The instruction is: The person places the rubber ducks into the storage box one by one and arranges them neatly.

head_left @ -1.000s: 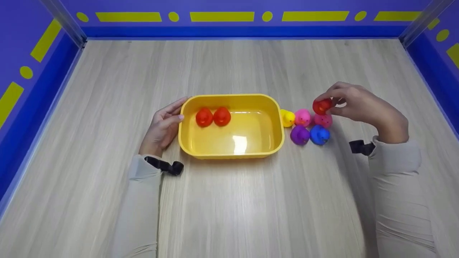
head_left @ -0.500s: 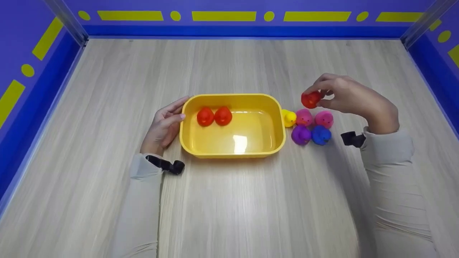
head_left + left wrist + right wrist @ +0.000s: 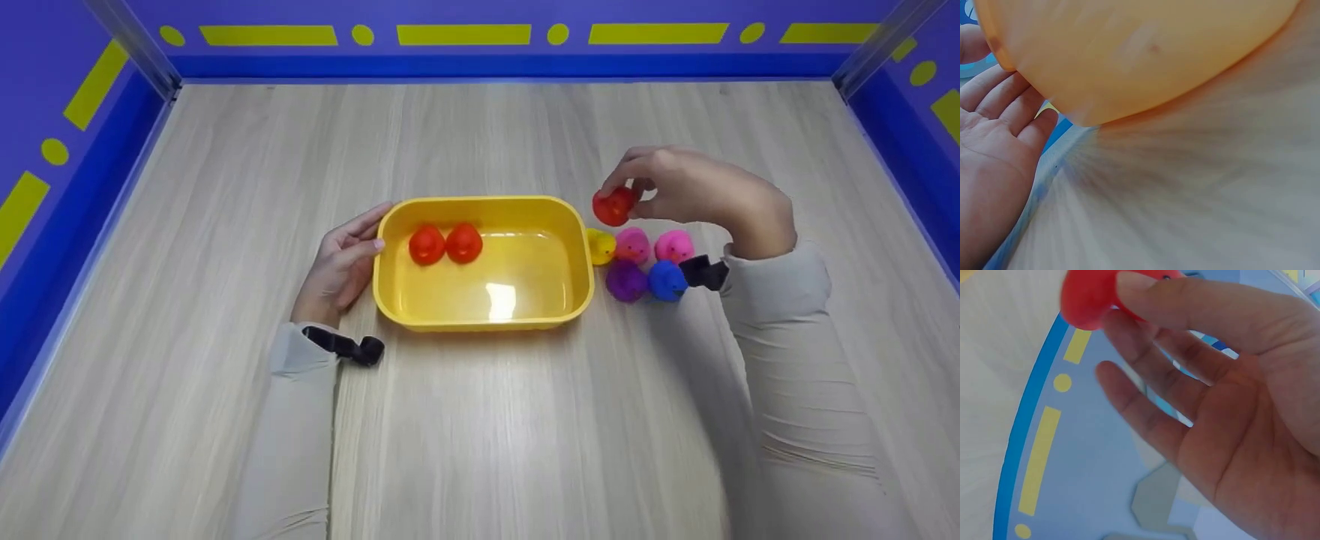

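My left hand point(image 3: 337, 262) grips the left end of a yellow plastic tub point(image 3: 484, 327), thumb at the rim and fingers along the outer wall. The left wrist view shows those fingers against the tub's wall point(image 3: 1145, 67). Inside the tub, two red rubber ducks point(image 3: 445, 244) sit side by side toward the back left. Just off the tub's back right corner, my right hand point(image 3: 697, 187) pinches another red rubber duck point(image 3: 613, 207) between thumb and fingertips, raised above the table. In the right wrist view this duck point(image 3: 1086, 298) shows at the top, with the lower fingers extended away from it.
Right of the tub stand a yellow duck point(image 3: 602, 247), two pink ducks point(image 3: 632, 246), a purple duck point(image 3: 627, 281) and a blue duck point(image 3: 667, 281), grouped closely. Blue walls with yellow marks point(image 3: 463, 34) border the wooden table point(image 3: 480, 435) at the back and sides.
My right hand has lifted the red duck off from over the right pink duck and carried it leftward toward the tub. My left hand and the tub have stayed in place.
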`<state>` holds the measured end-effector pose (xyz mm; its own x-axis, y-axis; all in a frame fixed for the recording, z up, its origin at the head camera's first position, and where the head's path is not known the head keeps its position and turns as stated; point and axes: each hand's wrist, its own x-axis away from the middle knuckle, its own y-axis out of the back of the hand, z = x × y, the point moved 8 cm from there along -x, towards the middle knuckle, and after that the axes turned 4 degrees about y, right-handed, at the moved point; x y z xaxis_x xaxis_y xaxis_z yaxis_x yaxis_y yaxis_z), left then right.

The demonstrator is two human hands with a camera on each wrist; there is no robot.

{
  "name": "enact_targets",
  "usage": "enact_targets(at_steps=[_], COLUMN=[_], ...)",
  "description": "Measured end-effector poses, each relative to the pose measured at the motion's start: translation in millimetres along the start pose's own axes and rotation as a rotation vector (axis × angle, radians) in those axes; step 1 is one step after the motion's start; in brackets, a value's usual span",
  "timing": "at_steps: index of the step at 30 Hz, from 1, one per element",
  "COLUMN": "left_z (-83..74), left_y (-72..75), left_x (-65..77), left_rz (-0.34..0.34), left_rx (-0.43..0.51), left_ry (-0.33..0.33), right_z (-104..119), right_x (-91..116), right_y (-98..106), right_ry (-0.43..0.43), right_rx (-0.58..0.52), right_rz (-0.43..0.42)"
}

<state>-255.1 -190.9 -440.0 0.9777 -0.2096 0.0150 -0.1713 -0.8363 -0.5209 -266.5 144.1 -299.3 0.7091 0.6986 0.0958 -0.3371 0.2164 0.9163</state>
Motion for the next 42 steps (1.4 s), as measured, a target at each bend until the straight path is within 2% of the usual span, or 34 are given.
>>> enact_targets(at_steps=[11, 25, 42], left_z=[0.5, 0.7, 0.3], left_y=[0.0, -1.2, 0.7], left_x=[0.9, 1.1, 1.4], left_rz=[-0.006, -0.003, 0.005], left_rx=[-0.056, -0.027, -0.051], left_ry=[0.025, 0.031, 0.016], right_z=[19, 33, 43], right_x=[-21, -46, -78], right_y=[-5, -18, -42], right_ry=[0.007, -0.118, -0.142], right_rx=[0.012, 0.014, 0.027], right_rz=[0.060, 0.185, 0.296])
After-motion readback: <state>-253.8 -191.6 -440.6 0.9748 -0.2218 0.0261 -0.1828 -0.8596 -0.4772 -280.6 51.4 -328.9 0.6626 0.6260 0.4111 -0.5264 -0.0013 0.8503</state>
